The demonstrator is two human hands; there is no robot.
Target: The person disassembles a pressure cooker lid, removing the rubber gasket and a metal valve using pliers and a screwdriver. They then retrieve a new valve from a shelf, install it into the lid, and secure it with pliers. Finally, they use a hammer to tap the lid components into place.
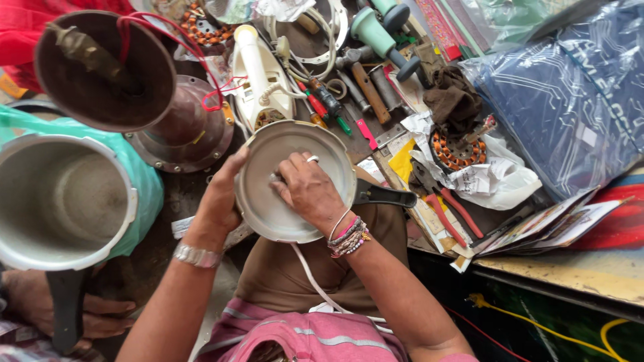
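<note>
Lid (pixel 268 201) is sitting dead centre in the head view, over the person's lap, a round grey metal pressure-cooker lid lying inner side up. Its black handle (pixel 386 196) is sticking out toward 3 o'clock, so the long axis is running 9-to-3 across the frame.

Left hand (pixel 218 201) is gripping the rim at the lid's 9 o'clock edge, thumb hooked over the top near 10 o'clock, fingers curled under and clamped on the rim. It's basically steadying the whole thing.

Right hand (pixel 308 191) is lying right on top of the lid, knuckles up, fingers bunched together and pressing down near the middle, slightly toward 12 o'clock. I can't tell if there's something small pinched under the fingertips, the hand is covering that spot. So the right hand is the one nearer the centre; the left is working only at the edge.

Around it: a big open cooker pot (pixel 64 201) is sitting at 9 o'clock, a brown motor housing (pixel 181 131) at 11, a white iron (pixel 258 74) at 12, and red-handled pliers (pixel 446 211) out past the handle at 3.
</note>
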